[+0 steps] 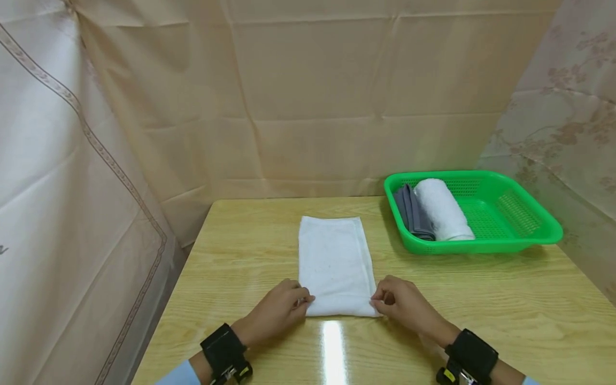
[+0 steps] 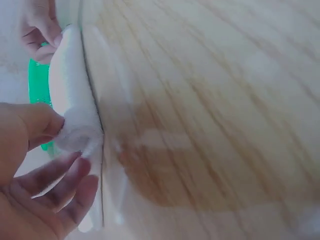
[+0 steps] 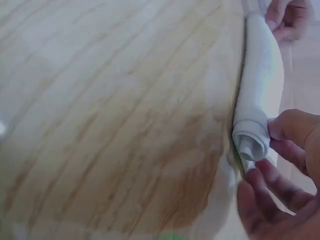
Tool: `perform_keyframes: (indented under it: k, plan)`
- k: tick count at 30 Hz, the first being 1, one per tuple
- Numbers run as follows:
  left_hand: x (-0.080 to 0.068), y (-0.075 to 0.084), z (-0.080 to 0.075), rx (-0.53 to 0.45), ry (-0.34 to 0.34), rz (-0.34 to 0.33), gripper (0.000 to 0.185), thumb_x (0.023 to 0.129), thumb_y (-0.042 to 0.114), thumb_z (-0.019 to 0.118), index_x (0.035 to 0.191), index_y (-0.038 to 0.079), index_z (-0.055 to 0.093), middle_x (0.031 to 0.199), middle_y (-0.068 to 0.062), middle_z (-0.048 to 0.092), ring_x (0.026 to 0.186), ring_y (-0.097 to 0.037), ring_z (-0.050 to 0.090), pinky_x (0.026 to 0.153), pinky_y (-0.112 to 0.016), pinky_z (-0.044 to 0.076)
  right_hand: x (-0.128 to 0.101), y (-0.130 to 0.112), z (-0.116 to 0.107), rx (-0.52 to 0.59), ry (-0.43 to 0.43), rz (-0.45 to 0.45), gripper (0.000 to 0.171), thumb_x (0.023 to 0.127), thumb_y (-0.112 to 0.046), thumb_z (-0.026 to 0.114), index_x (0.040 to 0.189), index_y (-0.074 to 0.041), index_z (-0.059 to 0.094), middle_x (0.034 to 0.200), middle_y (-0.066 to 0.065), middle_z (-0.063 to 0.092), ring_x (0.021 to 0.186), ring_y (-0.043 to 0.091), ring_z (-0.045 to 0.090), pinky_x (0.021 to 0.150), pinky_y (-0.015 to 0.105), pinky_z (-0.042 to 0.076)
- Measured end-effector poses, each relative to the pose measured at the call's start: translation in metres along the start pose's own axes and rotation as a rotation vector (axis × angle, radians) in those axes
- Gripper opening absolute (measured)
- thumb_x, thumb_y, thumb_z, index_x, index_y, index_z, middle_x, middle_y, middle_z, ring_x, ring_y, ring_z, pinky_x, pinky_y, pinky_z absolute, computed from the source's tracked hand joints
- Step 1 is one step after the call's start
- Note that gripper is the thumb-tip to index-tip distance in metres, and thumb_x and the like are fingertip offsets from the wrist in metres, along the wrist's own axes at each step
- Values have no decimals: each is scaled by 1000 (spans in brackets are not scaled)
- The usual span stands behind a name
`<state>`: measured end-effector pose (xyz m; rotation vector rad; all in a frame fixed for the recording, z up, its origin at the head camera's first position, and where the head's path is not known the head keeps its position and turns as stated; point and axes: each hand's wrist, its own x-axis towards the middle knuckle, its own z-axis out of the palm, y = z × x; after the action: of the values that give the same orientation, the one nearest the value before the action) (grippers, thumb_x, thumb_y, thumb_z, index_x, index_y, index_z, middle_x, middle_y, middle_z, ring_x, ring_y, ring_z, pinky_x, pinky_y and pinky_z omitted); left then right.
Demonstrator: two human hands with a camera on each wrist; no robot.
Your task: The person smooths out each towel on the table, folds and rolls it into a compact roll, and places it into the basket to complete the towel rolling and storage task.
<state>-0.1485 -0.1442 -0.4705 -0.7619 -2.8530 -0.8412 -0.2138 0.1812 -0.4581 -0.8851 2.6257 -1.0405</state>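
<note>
A white towel (image 1: 334, 256) lies flat on the wooden table, its near edge rolled into a short tube. In the left wrist view the roll's end (image 2: 80, 136) shows as a spiral; the right wrist view shows the other rolled end (image 3: 251, 142), slightly loose at its core. My left hand (image 1: 280, 303) pinches the left end of the roll between thumb and fingers. At the opposite end, my right hand (image 1: 404, 302) pinches the roll the same way. The far part of the towel is unrolled.
A green plastic basket (image 1: 515, 246) stands at the back right of the table (image 1: 231, 256). Inside it, a rolled white towel (image 1: 443, 209) lies beside a folded grey cloth (image 1: 413, 215). Beige cloth (image 1: 308, 96) hangs behind the table, and pale cloths hang at both sides.
</note>
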Motion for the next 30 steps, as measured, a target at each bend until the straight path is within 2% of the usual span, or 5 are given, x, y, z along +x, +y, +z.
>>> perform_keyframes:
  k: [4,11,19,24,30]
  plan:
    - [-2,0,0,114,55,68,10,98,14,72,105,19,77,103,6,64,89,-9,50,75,-21,48,-3,-1,3,-137,50,-145,20,89,-6,80,87,-23,70,92,-9,53,82,9,53,70,25,50]
    - [-6,1,2,196,91,183,14,94,13,74,107,13,80,104,3,66,92,-13,55,81,-27,51,-8,-2,5,-341,111,-497,17,82,-2,84,92,-13,77,101,-6,60,92,7,57,76,19,53]
    - [-9,3,3,289,70,227,25,89,18,79,112,9,77,111,-1,66,101,-16,58,83,-31,49,-10,2,4,-496,90,-628,31,79,-7,88,104,-6,72,107,1,63,97,15,58,83,30,54]
    - [-7,5,-2,307,80,220,22,91,14,75,113,10,77,102,1,71,93,-13,62,78,-29,50,-9,-1,3,-477,76,-560,24,82,-6,83,104,-6,73,101,0,67,92,12,61,78,29,56]
    - [-8,5,-6,205,19,125,24,95,16,70,119,13,67,89,5,65,79,-9,54,71,-26,47,-9,-4,-6,-214,-108,-236,20,93,-16,74,112,-9,75,102,-7,69,91,4,61,76,27,54]
